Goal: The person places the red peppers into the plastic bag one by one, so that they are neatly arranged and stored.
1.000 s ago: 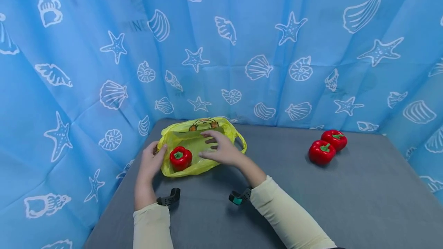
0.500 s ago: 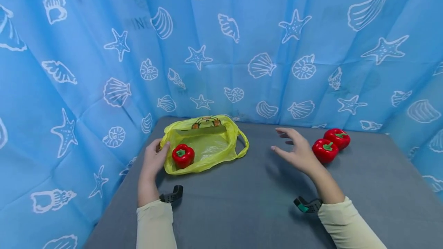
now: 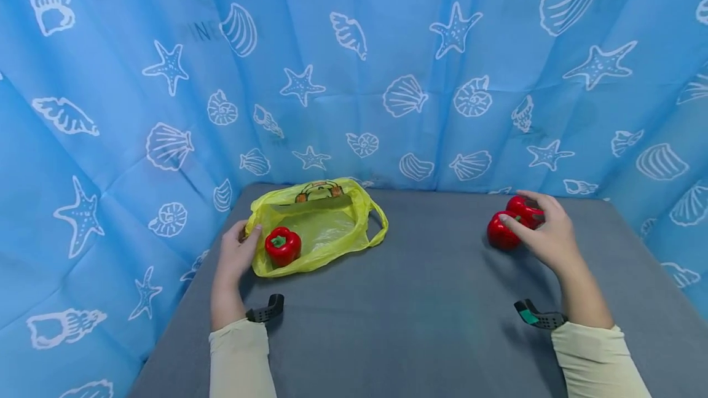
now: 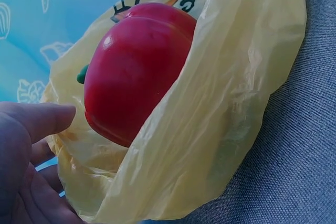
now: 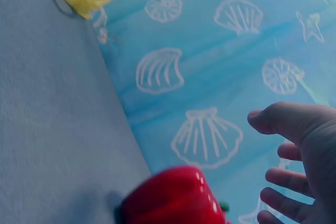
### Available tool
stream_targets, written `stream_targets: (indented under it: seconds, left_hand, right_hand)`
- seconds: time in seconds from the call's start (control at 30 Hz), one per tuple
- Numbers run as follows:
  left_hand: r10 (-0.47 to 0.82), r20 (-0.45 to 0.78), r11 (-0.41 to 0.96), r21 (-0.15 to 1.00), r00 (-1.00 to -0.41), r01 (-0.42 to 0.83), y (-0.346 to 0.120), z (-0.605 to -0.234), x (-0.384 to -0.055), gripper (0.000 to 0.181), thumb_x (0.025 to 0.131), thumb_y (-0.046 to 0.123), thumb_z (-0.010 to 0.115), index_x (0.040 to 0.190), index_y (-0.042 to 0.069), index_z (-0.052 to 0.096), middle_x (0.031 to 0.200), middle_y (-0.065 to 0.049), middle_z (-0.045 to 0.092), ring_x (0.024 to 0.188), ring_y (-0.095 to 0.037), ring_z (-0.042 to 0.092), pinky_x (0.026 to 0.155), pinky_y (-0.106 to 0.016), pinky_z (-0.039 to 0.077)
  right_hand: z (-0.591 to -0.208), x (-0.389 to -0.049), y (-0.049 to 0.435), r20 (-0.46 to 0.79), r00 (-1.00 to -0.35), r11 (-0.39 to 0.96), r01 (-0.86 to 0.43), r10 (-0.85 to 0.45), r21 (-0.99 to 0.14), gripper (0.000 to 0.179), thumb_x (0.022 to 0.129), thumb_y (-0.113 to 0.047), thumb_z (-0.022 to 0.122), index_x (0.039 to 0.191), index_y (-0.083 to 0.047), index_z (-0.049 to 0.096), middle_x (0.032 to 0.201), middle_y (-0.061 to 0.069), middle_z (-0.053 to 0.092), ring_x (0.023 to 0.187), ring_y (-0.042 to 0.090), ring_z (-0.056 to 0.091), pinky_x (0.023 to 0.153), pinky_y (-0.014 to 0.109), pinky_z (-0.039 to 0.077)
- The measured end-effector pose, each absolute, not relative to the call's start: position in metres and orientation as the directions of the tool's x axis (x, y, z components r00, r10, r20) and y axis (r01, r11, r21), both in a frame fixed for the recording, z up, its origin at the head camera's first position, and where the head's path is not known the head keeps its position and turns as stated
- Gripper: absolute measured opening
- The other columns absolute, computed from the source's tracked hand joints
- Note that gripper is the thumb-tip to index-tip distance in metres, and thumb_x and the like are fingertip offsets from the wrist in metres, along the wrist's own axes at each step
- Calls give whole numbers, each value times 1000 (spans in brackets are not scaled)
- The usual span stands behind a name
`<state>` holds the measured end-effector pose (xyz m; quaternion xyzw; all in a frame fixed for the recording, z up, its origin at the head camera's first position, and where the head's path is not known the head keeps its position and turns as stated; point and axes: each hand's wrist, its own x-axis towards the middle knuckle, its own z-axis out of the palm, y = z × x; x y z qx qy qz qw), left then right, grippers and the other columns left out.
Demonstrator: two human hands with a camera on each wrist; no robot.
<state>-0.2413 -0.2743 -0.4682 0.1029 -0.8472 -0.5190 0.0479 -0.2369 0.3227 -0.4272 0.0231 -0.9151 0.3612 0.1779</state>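
At the left of the table, a yellow plastic bag [image 3: 332,250] lies with its mouth spread wide. Inside it sits a red bell pepper [image 3: 283,246] with a green stem, large in the left wrist view [image 4: 139,72]. My left hand [image 3: 235,253] holds the bag's left edge between thumb and fingers. On the right, my right hand [image 3: 550,235] hovers with fingers spread over two more bell peppers, the nearer one [image 3: 502,232] and the farther one [image 3: 519,206], partly hidden by the hand. In the right wrist view a gap shows between this hand and a pepper [image 5: 173,198].
The grey table [image 3: 387,324] runs back to a blue curtain [image 3: 354,78] printed with white shells and starfish. The curtain also closes in the left and right sides. One bag handle [image 3: 380,226] loops out onto the table toward the right.
My right hand has moved from over the bag across to the two peppers on the right. The left hand stays at the bag's left edge; the pepper inside the bag keeps its place.
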Motion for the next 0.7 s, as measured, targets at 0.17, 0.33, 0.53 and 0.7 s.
stream_targets:
  seconds: [0.17, 0.33, 0.53, 0.7]
  left_hand:
    - [-219, -26, 457, 881, -975, -126, -275, -470, -242, 52, 112, 40, 51, 148, 2, 53, 146, -22, 57, 133, -37, 56, 107, -50, 50]
    - [-218, -21, 469, 874, -976, -124, -275, -469, -244, 54, 112, 42, 50, 149, 2, 53, 146, -22, 56, 135, -37, 54, 109, -52, 49]
    - [-228, -54, 471, 868, -972, -158, -274, -468, -243, 56, 112, 43, 49, 151, 3, 52, 151, -22, 54, 140, -37, 50, 117, -57, 45]
    - [-226, -60, 467, 869, -972, -162, -273, -467, -242, 55, 112, 43, 50, 150, 3, 52, 150, -21, 54, 138, -37, 51, 116, -57, 46]
  right_hand:
    - [-429, -240, 332, 287, -951, 748, -104, 119, -655, 72, 98, -33, 77, 155, -1, 47, 149, 30, 50, 128, 49, 49, 82, 35, 47]
    - [-434, -243, 337, 235, -964, 732, -70, 125, -677, 76, 99, -37, 75, 158, -2, 43, 152, 31, 48, 132, 51, 48, 92, 54, 49]
    - [-437, -245, 342, 174, -977, 718, -33, 124, -695, 79, 99, -40, 75, 160, -4, 41, 155, 31, 45, 134, 53, 47, 90, 44, 50]
    - [-439, -247, 346, 135, -985, 725, -16, 107, -689, 84, 99, -40, 75, 161, 1, 36, 155, 36, 40, 129, 58, 45, 87, 59, 57]
